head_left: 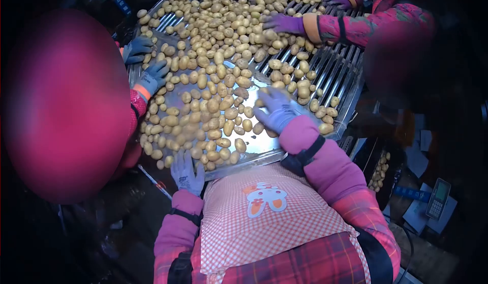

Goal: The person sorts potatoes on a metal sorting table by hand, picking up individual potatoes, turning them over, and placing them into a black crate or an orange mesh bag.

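Many potatoes (213, 103) lie spread over a metal sorting table (262, 144). My left hand (186, 173), in a pale grey glove, rests at the near left edge with its fingers stretched toward the nearest potatoes. Further right, my right hand (276, 110) wears a similar glove and lies palm down over the metal surface, fingers extended. A potato (258, 128) sits just below its fingertips. Neither hand has its fingers wrapped around anything. What lies beneath the right palm is hidden.
Metal rollers (335, 70) carry more potatoes at the right. Co-workers' gloved hands (151, 78) reach in from the left, and purple gloves (285, 24) from the far right. A keypad device (438, 198) and papers (417, 159) are at lower right. A blurred pink head covering fills the left.
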Tool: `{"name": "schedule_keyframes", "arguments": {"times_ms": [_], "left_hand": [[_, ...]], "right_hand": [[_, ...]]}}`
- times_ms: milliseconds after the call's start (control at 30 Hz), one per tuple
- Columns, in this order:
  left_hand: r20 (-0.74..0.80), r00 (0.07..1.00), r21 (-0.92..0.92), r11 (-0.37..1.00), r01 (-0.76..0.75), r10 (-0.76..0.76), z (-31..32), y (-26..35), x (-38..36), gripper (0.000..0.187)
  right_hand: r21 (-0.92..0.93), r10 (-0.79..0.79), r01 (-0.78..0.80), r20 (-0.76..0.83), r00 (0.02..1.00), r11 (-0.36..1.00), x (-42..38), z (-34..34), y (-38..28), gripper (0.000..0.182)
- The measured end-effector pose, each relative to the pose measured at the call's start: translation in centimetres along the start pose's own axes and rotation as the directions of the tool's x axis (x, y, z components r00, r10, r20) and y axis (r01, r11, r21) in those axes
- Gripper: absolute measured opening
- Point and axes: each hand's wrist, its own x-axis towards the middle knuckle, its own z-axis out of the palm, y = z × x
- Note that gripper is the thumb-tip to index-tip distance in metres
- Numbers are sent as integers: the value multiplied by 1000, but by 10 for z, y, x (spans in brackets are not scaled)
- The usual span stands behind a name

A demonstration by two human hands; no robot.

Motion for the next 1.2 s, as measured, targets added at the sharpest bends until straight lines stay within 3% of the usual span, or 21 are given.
{"name": "schedule_keyframes", "arguments": {"times_ms": [67,133,167,200,233,267,300,367,400,500,567,600,667,800,867,933,1000,1033,1133,1167,1200], "left_hand": [[-19,999,-34,999,-31,31,-13,17,14,58],[77,997,-139,990,32,-21,-22,32,23,59],[81,996,-161,987,-9,22,-18,32,21,59],[86,994,-187,981,-48,65,-13,30,25,58],[159,986,-247,969,-17,58,-20,31,29,57],[170,984,-247,969,-7,51,-20,31,29,57],[160,985,-215,976,-24,60,-20,31,30,57],[154,985,-184,982,-45,74,-18,30,31,57],[137,987,-186,981,-54,80,-17,30,31,57],[111,990,-182,981,-65,87,-14,27,31,57],[89,992,-179,981,-68,85,-12,27,34,56],[103,992,-181,982,-59,79,-13,28,33,56],[107,990,-188,980,-67,89,-14,27,30,57],[67,993,-192,978,-84,98,-15,29,26,56],[85,992,-180,981,-78,95,-14,27,24,56],[64,992,-192,976,-99,113,-8,24,25,53],[33,993,-218,970,-108,118,-9,26,27,53],[10,993,-245,963,-114,120,-10,28,30,53],[-87,981,-255,948,-189,172,-30,46,41,48],[-91,980,-256,947,-194,176,-29,50,44,48],[-39,978,-441,875,-200,204,-30,53,48,44]], "right_hand": [[-81,145,-131,208,967,988,6,-85,-62,43],[367,206,-209,48,977,906,0,-54,31,39],[201,327,-326,28,945,924,3,-82,57,36],[59,576,-599,216,789,798,4,-113,69,35],[-290,354,-322,65,933,901,-19,-109,130,36],[-623,59,-34,18,998,781,-41,-94,176,36],[-623,59,-30,26,998,781,-40,-90,162,36],[-465,263,-196,84,961,864,-39,-72,123,40],[-472,370,-281,106,923,835,-33,-64,102,42],[-350,305,-220,211,929,911,-39,-69,53,47],[-362,-52,48,-1,999,931,-42,-70,38,53],[-364,-51,47,0,999,930,-44,-68,28,53],[-248,30,37,261,965,968,-48,-61,5,58],[-294,117,-55,198,973,954,-60,-17,-4,58],[-317,223,-127,290,930,940,-57,-7,-7,58],[-343,194,-111,216,957,933,-60,6,-7,57],[-231,309,-249,276,910,940,-55,9,-6,59],[-311,305,-229,224,926,922,-58,16,-6,60],[-271,409,-342,247,879,899,-51,15,-17,61],[-229,372,-333,152,916,915,-52,19,-18,60],[-228,377,-338,152,914,913,-54,22,-17,60]]}}
